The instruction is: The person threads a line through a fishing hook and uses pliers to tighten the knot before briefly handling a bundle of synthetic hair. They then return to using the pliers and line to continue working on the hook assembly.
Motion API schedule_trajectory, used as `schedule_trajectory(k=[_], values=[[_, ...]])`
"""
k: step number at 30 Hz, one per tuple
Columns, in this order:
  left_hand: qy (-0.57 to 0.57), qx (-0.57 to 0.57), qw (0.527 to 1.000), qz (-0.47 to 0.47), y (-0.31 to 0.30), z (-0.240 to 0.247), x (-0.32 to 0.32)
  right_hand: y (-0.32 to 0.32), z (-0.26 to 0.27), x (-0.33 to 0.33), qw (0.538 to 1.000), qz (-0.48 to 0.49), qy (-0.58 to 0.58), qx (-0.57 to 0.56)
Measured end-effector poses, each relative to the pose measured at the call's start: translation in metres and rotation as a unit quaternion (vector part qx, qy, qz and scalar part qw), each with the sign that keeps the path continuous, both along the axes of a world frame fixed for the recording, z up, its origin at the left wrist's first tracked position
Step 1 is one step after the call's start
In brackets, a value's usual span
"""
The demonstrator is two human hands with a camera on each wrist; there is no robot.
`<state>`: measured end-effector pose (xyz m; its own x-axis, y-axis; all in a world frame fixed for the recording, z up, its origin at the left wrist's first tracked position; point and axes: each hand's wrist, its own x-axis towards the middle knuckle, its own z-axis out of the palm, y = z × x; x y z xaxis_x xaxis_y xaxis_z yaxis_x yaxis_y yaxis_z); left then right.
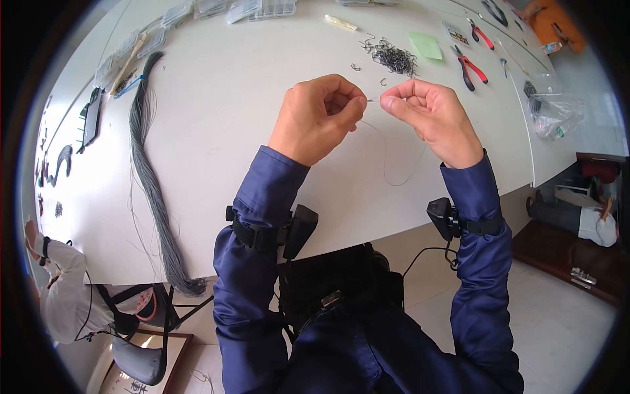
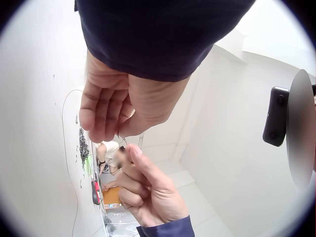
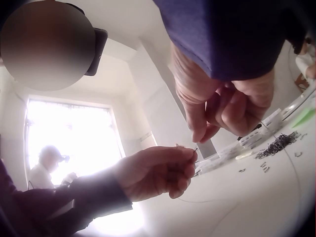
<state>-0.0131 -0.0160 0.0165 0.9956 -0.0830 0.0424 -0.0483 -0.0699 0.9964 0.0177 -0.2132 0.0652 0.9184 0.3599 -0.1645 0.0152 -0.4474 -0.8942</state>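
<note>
Close work, two pinches nearly meeting

Left hand (image 1: 316,119) pinched a small fine piece (image 1: 372,100) between thumb and forefinger, grip closed to a narrow pinch; right hand (image 1: 436,119) just beside, its thumb and fingertip also drawn close, apparently on the thin line (image 1: 396,185); the exact contact was too small to tell. The piece lay between the two sets of fingertips, above the tabletop (image 1: 262,59); the line hung in a slack loop below the hands; whether it was wound or knotted, could not tell.

Pile of dark hooks (image 1: 396,59) beyond the hands; one loose hook (image 1: 383,82) nearer the fingertips; red-handled pliers (image 1: 468,69) off to the right; grey strand bundle (image 1: 146,157) well to the left.

Judgement on handling: steady left pinch mattered most, the right doing the fine moving; tips best kept close, with light, even tension at the join; the slack loop wanted keeping open and off the loose hook, since a snag or twist seemed the likeliest trouble; too hard a pull might have slipped the piece from the pinch.
</note>
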Motion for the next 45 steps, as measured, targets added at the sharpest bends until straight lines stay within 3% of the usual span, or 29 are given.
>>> schedule_trajectory(k=[8, 14, 20, 23, 29, 45], values=[[0.003, 0.005, 1.000, -0.002, 0.000, 0.001, -0.001, 0.000, -0.009, 0.005, 0.998, 0.002, -0.049, 0.033], [-0.003, -0.006, 1.000, -0.003, 0.000, 0.002, -0.001, 0.007, 0.002, 0.001, 0.999, 0.020, 0.028, 0.024], [-0.007, -0.006, 1.000, 0.000, -0.001, 0.000, -0.001, 0.006, -0.020, 0.006, 0.998, 0.024, 0.007, 0.050], [-0.006, -0.004, 1.000, 0.004, -0.001, 0.001, -0.001, 0.009, -0.006, 0.003, 0.999, 0.012, 0.048, 0.015], [-0.009, -0.003, 1.000, 0.012, -0.001, 0.002, -0.001, 0.008, -0.025, 0.006, 0.998, -0.007, -0.015, 0.063], [-0.014, 0.002, 1.000, 0.017, 0.000, 0.000, -0.001, 0.013, -0.011, 0.001, 0.999, -0.014, 0.035, 0.026]])
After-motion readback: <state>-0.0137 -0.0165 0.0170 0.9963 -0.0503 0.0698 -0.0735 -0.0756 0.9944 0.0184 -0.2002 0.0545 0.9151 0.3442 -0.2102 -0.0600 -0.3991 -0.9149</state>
